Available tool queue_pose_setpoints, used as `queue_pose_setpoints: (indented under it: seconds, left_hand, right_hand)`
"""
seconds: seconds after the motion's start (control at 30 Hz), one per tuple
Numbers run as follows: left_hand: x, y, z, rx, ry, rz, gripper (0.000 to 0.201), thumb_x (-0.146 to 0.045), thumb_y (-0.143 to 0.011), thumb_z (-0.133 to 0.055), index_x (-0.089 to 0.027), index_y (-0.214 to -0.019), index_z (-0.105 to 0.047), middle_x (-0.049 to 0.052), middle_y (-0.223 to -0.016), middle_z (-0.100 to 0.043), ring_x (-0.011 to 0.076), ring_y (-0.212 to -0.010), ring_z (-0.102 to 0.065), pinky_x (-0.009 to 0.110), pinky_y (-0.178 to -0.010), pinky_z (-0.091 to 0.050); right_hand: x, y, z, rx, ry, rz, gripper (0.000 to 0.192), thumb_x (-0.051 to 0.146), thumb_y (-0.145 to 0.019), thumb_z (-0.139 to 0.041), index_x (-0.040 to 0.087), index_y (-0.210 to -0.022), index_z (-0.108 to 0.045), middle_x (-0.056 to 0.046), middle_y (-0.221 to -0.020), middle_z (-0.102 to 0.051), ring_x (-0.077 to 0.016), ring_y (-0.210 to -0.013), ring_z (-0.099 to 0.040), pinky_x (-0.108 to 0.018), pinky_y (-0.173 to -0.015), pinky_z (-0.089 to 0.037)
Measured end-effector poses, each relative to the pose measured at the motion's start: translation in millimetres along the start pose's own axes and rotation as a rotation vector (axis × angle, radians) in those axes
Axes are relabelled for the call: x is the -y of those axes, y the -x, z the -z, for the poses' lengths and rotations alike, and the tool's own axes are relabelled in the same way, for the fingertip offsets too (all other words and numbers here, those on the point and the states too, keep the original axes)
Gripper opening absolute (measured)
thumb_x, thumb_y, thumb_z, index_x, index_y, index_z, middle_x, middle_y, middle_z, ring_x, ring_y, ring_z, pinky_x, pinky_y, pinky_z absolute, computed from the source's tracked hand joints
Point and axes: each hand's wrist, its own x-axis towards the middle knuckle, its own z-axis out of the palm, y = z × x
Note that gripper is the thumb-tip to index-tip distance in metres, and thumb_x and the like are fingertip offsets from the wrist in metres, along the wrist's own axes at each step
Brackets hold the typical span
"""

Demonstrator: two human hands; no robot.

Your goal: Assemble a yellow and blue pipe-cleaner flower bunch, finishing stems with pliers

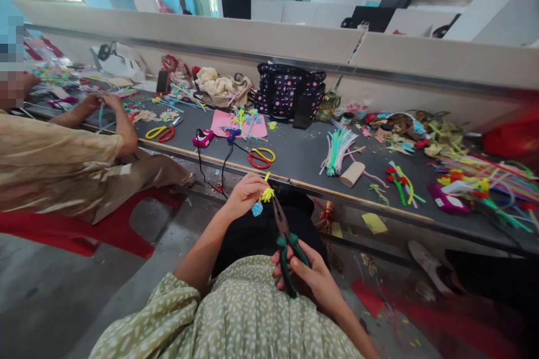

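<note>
My left hand (243, 199) pinches a small yellow pipe-cleaner flower (266, 195), held over my lap in front of the table's edge. A light-blue fluffy piece (257, 209) hangs just under it. Green-handled long-nose pliers (283, 230) are gripped in my right hand (309, 272), their jaws pointing up and away from me. The tips of the pliers reach the yellow flower's right side; whether they clamp any of it I cannot tell. Beyond my left hand, scissors (261, 158) with red and yellow handles lie on the table.
On the dark table (295, 151) lie a pink sheet (219, 122) with small flowers, a blue glue gun (232, 133), a bundle of pipe cleaners (337, 148) and a cardboard tube (352, 174). A dotted bag (290, 92) stands behind. A co-worker (63, 151) sits at left.
</note>
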Motion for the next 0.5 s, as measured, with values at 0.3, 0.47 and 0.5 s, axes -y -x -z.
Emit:
queue_pose_setpoints:
  seconds: [0.3, 0.47, 0.5]
  left_hand:
    - [-0.8, 0.0, 0.2, 0.005, -0.019, 0.000, 0.022, -0.025, -0.092, -0.048, -0.018, -0.089, -0.069, 0.010, -0.091, -0.069, 0.0215, -0.088, -0.056, 0.040, -0.081, -0.045]
    - [-2.0, 0.7, 0.3, -0.006, -0.110, -0.035, 0.022, -0.022, -0.091, -0.047, -0.020, -0.088, -0.070, 0.009, -0.089, -0.070, 0.0212, -0.087, -0.055, 0.040, -0.080, -0.046]
    - [-2.1, 0.8, 0.4, -0.007, -0.133, -0.041, 0.023, -0.022, -0.091, -0.047, -0.020, -0.088, -0.070, 0.008, -0.089, -0.070, 0.0210, -0.086, -0.055, 0.040, -0.079, -0.047]
  right_hand:
    - [-1.1, -0.9, 0.9, -0.014, 0.036, 0.014, 0.024, 0.038, -0.085, -0.067, 0.018, -0.091, -0.054, -0.008, -0.093, -0.066, -0.0168, -0.073, -0.065, -0.028, -0.059, -0.055]
    - [-0.5, -1.9, 1.5, -0.050, 0.077, 0.001, 0.028, 0.042, -0.085, -0.066, 0.018, -0.089, -0.053, -0.006, -0.089, -0.067, -0.0119, -0.059, -0.062, -0.025, -0.053, -0.052]
    - [-0.1, -2.0, 1.0, -0.061, 0.097, 0.004, 0.028, 0.043, -0.084, -0.067, 0.018, -0.089, -0.054, -0.006, -0.088, -0.067, -0.0115, -0.057, -0.061, -0.025, -0.053, -0.051]
